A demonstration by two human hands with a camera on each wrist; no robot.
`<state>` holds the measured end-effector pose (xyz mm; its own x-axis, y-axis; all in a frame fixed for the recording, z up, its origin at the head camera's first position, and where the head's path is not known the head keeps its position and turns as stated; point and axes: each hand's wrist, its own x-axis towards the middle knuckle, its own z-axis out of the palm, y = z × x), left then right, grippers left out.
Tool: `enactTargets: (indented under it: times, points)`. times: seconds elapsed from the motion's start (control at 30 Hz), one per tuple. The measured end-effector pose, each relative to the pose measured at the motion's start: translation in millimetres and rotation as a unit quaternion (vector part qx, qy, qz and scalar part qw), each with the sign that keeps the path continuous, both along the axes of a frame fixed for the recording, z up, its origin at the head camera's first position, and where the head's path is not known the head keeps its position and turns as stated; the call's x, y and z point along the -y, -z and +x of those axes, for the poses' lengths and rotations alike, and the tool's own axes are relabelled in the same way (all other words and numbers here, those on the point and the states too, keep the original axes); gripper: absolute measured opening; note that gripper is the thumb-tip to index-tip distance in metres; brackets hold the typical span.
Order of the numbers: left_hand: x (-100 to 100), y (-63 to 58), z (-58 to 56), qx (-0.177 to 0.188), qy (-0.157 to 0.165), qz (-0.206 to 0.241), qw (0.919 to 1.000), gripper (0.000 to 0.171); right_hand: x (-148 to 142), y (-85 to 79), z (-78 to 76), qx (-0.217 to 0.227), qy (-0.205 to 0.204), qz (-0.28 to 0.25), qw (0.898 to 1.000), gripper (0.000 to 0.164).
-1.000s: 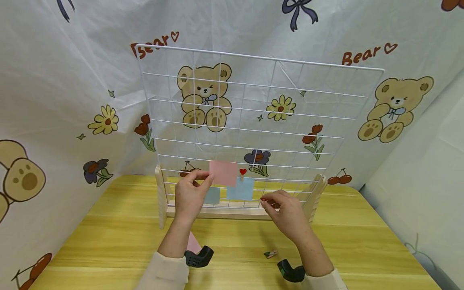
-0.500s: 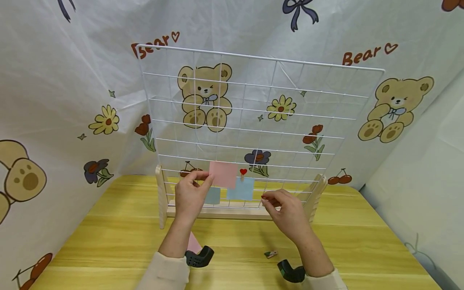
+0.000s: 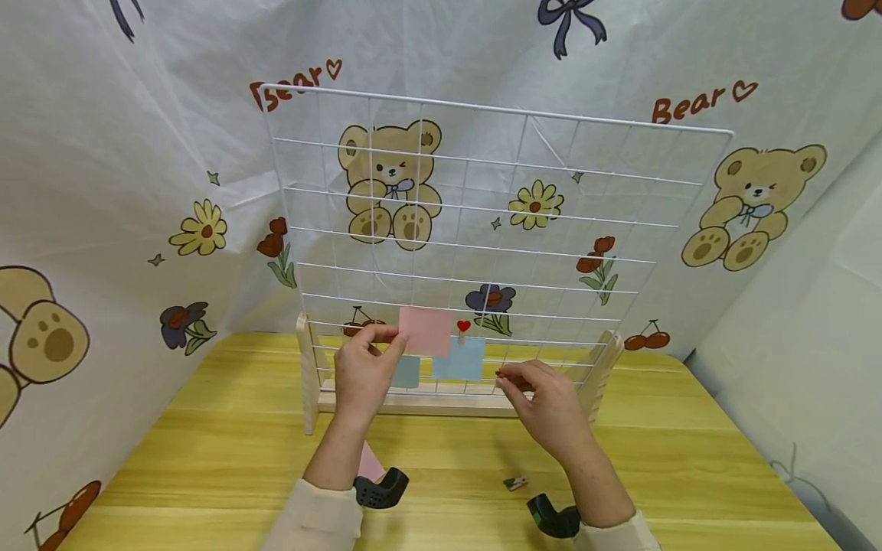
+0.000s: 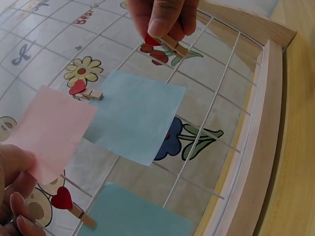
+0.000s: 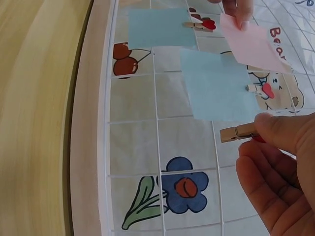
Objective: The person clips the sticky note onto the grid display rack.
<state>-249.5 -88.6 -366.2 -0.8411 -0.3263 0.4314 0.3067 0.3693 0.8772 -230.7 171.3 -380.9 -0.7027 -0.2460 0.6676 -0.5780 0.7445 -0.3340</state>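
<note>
The pink paper point(image 3: 426, 332) is upright before the lower wire grid point(image 3: 527, 114). At its eight o'clock, the left hand point(image 3: 361, 371) pinches its left edge between thumb and fingers, forearm running back toward seven. At four o'clock, the right hand point(image 3: 540, 398) pinches a red-heart wooden clothespin point(image 5: 237, 132), other fingers curled, forearm slanting toward five. Between them, a blue paper point(image 3: 459, 363) hangs from another heart clothespin point(image 3: 464, 327).
</note>
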Motion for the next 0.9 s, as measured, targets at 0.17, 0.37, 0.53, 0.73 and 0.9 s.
enactTargets:
  times: [0.17, 0.37, 0.53, 0.73, 0.9]
  points:
    - [0, 1.1, -0.4, -0.004, -0.002, -0.005, 1.0, 0.016, 3, -3.9, 1.0, -0.024, -0.004, 0.006, 1.0, 0.013]
    - [-1, 2.1, -0.5, 0.0, -0.004, -0.011, 0.9999, 0.016, 11, -11.5, 1.6, -0.049, -0.015, -0.008, 0.999, 0.015]
    - [-1, 0.4, -0.5, -0.002, -0.002, -0.006, 1.0, 0.015, 20, -17.1, 3.2, -0.062, -0.036, -0.03, 0.997, 0.016]
    - [0, -1.3, -0.2, -0.004, -0.004, -0.01, 0.9999, 0.015, 26, -18.7, 3.3, -0.069, -0.036, -0.042, 0.996, 0.014]
    - [0, -0.4, -0.2, 0.003, -0.004, -0.003, 1.0, 0.014, 28, -19.2, 0.2, -0.089, -0.037, -0.055, 0.994, 0.013]
